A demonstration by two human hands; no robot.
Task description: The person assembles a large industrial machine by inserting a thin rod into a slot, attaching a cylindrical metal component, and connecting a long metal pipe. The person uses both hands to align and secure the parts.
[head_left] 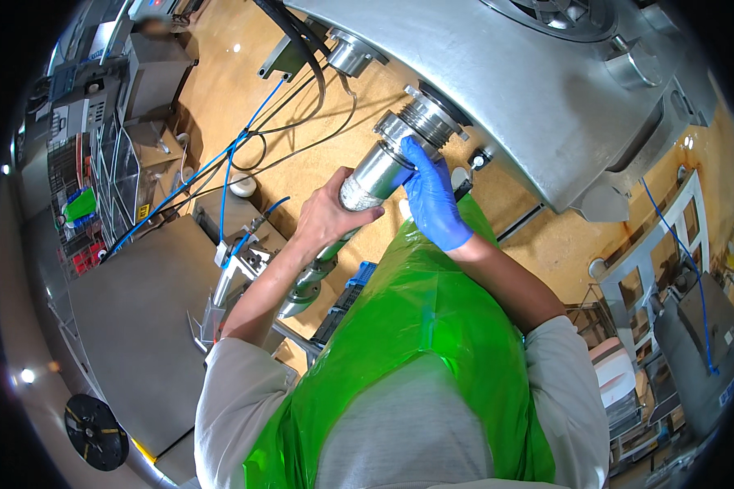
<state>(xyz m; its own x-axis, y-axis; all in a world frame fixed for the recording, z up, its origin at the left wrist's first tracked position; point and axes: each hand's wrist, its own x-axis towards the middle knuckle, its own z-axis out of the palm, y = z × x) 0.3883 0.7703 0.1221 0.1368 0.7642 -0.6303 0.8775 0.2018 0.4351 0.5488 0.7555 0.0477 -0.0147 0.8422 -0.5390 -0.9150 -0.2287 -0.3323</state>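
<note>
A shiny metal pipe slants down and left from the threaded outlet of a large steel machine. A notched metal ring sits at the pipe's upper end, beside the threads. My bare left hand is wrapped round the pipe's lower end, where a whitish patch covers the metal; its thumb lies across the front. My right hand, in a blue glove, grips the pipe's upper right side close to the ring. Its fingertips are partly hidden behind the pipe.
Below my left hand are more metal pipe fittings. Blue hoses and black cables run across the left. A grey cabinet stands at the left, a white frame at the right. I wear a green apron.
</note>
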